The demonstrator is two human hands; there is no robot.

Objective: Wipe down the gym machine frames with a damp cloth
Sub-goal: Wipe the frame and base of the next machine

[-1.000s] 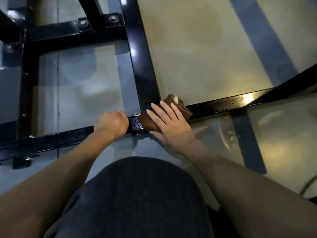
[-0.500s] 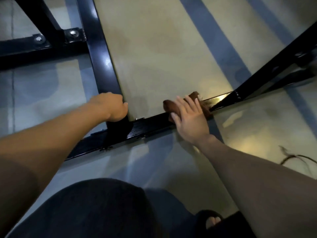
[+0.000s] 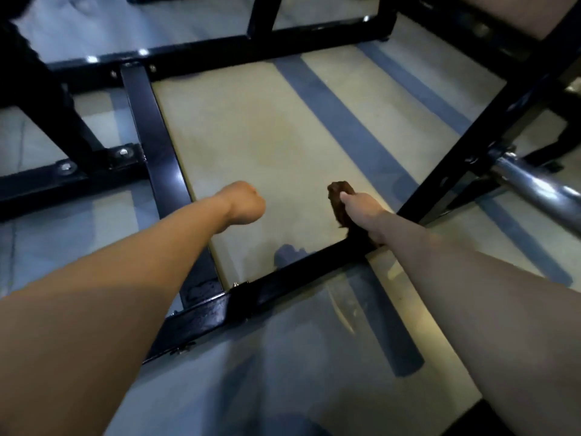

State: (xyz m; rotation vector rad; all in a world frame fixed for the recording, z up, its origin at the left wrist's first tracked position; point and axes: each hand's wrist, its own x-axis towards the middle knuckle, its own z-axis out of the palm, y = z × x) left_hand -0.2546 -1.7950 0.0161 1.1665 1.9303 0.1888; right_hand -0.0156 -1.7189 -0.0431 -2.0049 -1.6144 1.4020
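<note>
A black steel machine frame (image 3: 283, 275) lies low on the floor, with a near crossbar, a left rail (image 3: 154, 133) running away from me and a far bar. My right hand (image 3: 364, 206) grips a brown cloth (image 3: 338, 201), lifted above the near crossbar and hanging over the beige floor inside the frame. My left hand (image 3: 243, 204) is curled into a fist in the air, holding nothing, just right of the left rail.
A slanted black upright (image 3: 490, 121) rises on the right, with a chrome bar (image 3: 534, 187) jutting from it. Bolted brackets (image 3: 122, 152) join more black bars at the left. The floor is beige with blue stripes (image 3: 342, 121).
My right hand has closed round the cloth and lifted it off the crossbar. My left hand has left the rail and moved right into the air. My view has tilted up and forward.
</note>
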